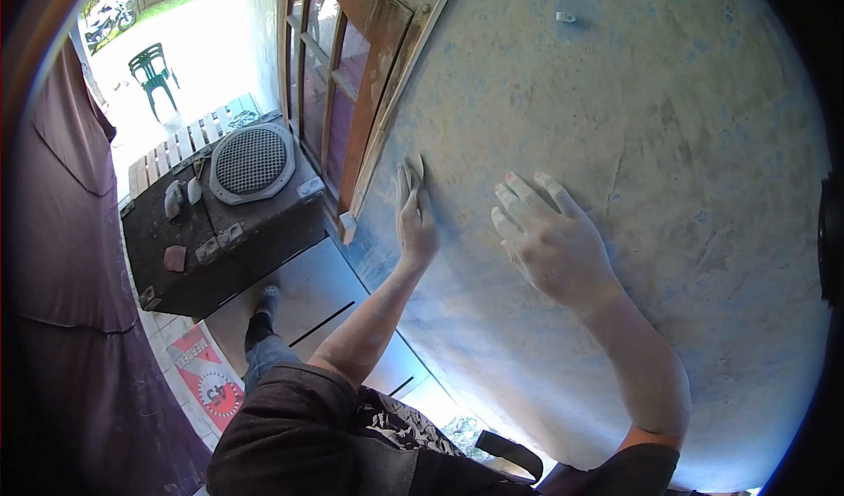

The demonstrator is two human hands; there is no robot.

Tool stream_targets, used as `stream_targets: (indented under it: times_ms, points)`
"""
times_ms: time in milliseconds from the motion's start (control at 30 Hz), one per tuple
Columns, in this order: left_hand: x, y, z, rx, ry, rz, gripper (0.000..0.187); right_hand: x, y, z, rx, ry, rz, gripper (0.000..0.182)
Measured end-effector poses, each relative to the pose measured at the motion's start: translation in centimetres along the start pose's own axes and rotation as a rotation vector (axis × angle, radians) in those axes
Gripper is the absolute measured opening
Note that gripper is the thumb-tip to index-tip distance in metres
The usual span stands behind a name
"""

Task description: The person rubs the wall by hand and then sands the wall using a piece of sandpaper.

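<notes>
While your dust-whitened right hand, its grip open and fingers apart, rests against the mottled grey-blue plastered wall, your left hand has its grip together on a thin grey sheet near the brown wooden, glass-paned door. To your left, a black rectangular box carries an octagonal grey grille.

On the red-and-white sheet on the floor, you can read "MERDEKA" and the number "45".
</notes>
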State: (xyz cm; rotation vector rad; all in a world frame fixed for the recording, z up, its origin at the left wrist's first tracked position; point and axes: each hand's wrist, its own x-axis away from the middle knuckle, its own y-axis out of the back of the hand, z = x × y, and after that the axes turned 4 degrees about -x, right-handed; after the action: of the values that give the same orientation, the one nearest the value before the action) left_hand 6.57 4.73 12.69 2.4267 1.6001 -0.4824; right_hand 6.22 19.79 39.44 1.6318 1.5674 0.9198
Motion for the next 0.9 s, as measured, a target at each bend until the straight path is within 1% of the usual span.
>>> stream_targets:
  times_ms: [67,100,133,167,200,267,300,333,400,433,467,500,533,567,633,667,733,767,800,867,900]
  points:
    - [2.3,0.9,3.4,-0.011,0.014,0.081,0.045,0.0,0.0,-0.1,0.007,-0.006,-0.004,0.034]
    - [3.4,0.4,6.0,-0.016,0.007,0.077,0.045,-0.2,-0.1,-0.1,0.007,-0.005,-0.014,0.034]
    - [4.6,-0.3,8.9,0.033,0.233,0.085,0.047,-0.2,-0.2,-0.1,0.011,-0.001,-0.022,0.034]
    - [5.3,-0.6,10.4,0.083,0.464,0.091,0.048,-0.1,-0.3,0.0,0.014,0.006,-0.025,0.033]
    - [5.1,-0.3,8.8,0.083,0.465,0.081,0.048,-0.1,-0.3,0.1,0.015,0.015,-0.028,0.033]
    - [3.5,0.6,1.6,0.217,0.315,-0.018,0.051,-0.2,-0.3,0.2,0.001,-0.004,-0.016,0.032]
    - [2.8,1.2,-0.8,0.269,0.198,0.015,0.052,-0.2,-0.3,0.2,-0.003,0.007,-0.014,0.032]
    - [2.7,0.4,-0.7,0.264,0.206,0.009,0.052,-0.2,-0.2,0.3,-0.004,-0.002,-0.007,0.032]
    - [2.7,-1.2,-0.4,0.224,0.038,0.030,0.053,-0.3,-0.3,0.4,-0.011,-0.008,0.001,0.032]
    - [2.8,-1.5,-0.3,0.214,0.041,-0.023,0.048,-0.3,-0.3,0.5,-0.007,-0.008,0.014,0.033]
    - [3.1,-1.6,1.6,0.213,0.047,-0.025,0.048,-0.4,-0.4,0.5,-0.001,-0.009,0.028,0.033]
    - [3.7,-1.9,5.1,0.156,0.085,0.031,0.042,-0.4,-0.5,0.6,-0.002,-0.006,0.031,0.033]
    - [4.0,-1.7,7.2,0.101,0.122,0.087,0.039,-0.3,-0.6,0.6,-0.003,-0.008,0.035,0.033]
    - [3.6,-1.1,7.6,0.103,0.125,0.086,0.039,-0.3,-0.7,0.6,-0.002,-0.010,0.039,0.033]
    - [2.9,-0.2,8.4,0.207,0.384,0.012,0.036,-0.3,-0.8,0.6,-0.009,-0.011,0.044,0.033]
    - [2.5,0.3,9.0,0.209,0.386,0.009,0.036,-0.3,-0.9,0.6,-0.018,-0.016,0.044,0.033]
    - [2.1,0.7,10.7,-0.156,0.525,0.053,0.041,-0.3,-0.9,0.6,-0.019,-0.013,0.050,0.033]
    - [2.5,-0.2,10.9,-0.075,0.459,-0.088,0.042,-0.3,-0.9,0.6,-0.021,-0.014,0.055,0.033]
    - [2.8,-0.6,9.6,-0.073,0.456,-0.096,0.042,-0.4,-0.8,0.6,-0.016,-0.008,0.049,0.033]
    - [3.7,-0.3,6.0,-0.021,0.147,-0.044,0.045,-0.3,-0.7,0.7,-0.028,-0.013,0.077,0.034]
    - [4.0,0.0,5.8,-0.024,0.152,-0.039,0.045,-0.3,-0.7,0.8,-0.034,-0.014,0.082,0.034]
